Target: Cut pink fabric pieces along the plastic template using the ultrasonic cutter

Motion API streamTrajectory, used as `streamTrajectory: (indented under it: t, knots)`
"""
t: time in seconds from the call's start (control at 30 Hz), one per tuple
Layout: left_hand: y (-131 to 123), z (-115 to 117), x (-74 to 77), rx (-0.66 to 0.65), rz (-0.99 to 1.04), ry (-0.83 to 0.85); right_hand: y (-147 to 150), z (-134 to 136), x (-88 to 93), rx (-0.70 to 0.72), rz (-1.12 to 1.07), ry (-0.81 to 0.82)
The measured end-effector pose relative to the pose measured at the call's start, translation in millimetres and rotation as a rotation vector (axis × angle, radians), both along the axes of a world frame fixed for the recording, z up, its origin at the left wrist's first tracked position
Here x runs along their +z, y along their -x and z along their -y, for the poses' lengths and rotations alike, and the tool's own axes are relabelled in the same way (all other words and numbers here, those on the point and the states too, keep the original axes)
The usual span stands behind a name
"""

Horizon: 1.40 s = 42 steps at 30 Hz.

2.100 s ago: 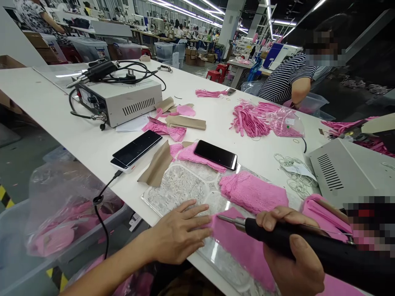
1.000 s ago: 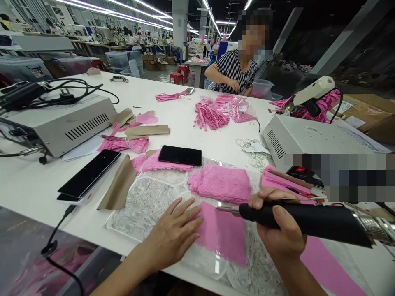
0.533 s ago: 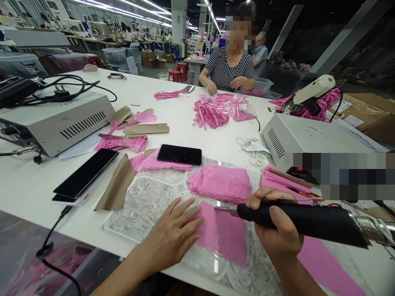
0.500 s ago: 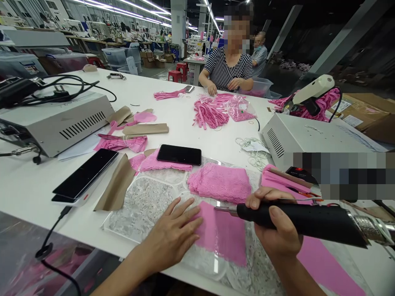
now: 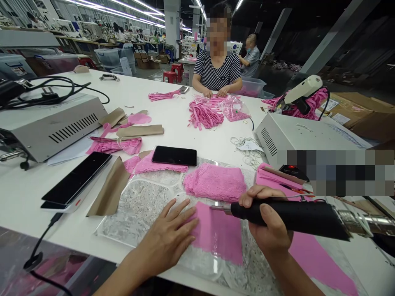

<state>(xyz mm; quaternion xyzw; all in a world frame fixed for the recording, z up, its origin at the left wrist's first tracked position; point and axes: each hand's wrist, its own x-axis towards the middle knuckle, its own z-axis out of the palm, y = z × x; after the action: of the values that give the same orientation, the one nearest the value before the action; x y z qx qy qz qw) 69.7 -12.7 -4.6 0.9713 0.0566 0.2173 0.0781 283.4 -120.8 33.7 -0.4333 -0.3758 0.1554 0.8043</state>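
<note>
A pink fabric piece with a scalloped edge [image 5: 226, 236] lies flat on a clear plastic sheet over a grey-white speckled board [image 5: 143, 205]. My left hand [image 5: 171, 234] rests palm down, fingers spread, its fingertips on the left edge of that piece. In my right hand [image 5: 270, 226] is a thick black corded hand tool [image 5: 296, 216] with a narrow metal tip, held almost level. The tip points left and is at the upper part of the fabric; whether it touches is hard to tell. Just behind lies a folded stack of pink lace fabric [image 5: 216, 181].
A black phone [image 5: 174, 156] sits behind the board, another phone [image 5: 77, 179] at left. Grey metal boxes [image 5: 77, 123] flank the work area. Pink straps [image 5: 203, 115] lie before a co-worker [image 5: 217, 74] opposite. More pink fabric [image 5: 321, 263] extends at right.
My view has turned slightly right, so everything sits a little further left. The co-worker's hands have come closer together over the straps. My hands and the tool keep their place on the fabric.
</note>
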Motion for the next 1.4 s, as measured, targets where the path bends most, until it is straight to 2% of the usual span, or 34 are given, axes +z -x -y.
streamTrajectory:
  t: [0.3, 0.53, 0.83, 1.03, 1.13, 1.23, 1.4]
  knots:
    - [2, 1, 0.6, 0.002, -0.006, 0.014, -24, 17, 6.1, -0.114, -0.031, -0.014]
    - [1, 0, 1.3, 0.001, -0.012, -0.015, -23, 18, 4.0, -0.07, -0.001, -0.025]
    - [0, -2, 1.8, -0.012, 0.011, -0.053, -20, 18, 6.0, -0.083, 0.007, -0.001]
    - [-1, -3, 5.2, -0.027, 0.073, -0.05, -33, 31, 12.9, -0.188, -0.05, 0.005]
    - [-10, 7, 12.5, -0.032, 0.165, -0.005, -39, 42, 11.2, -0.223, -0.06, 0.024]
    - [-32, 24, 18.3, -0.031, 0.209, 0.073, -42, 50, 6.6, -0.244, -0.097, 0.028]
    - [-76, 46, 11.6, -0.017, 0.147, 0.103, -41, 53, 2.0, -0.244, -0.153, -0.01]
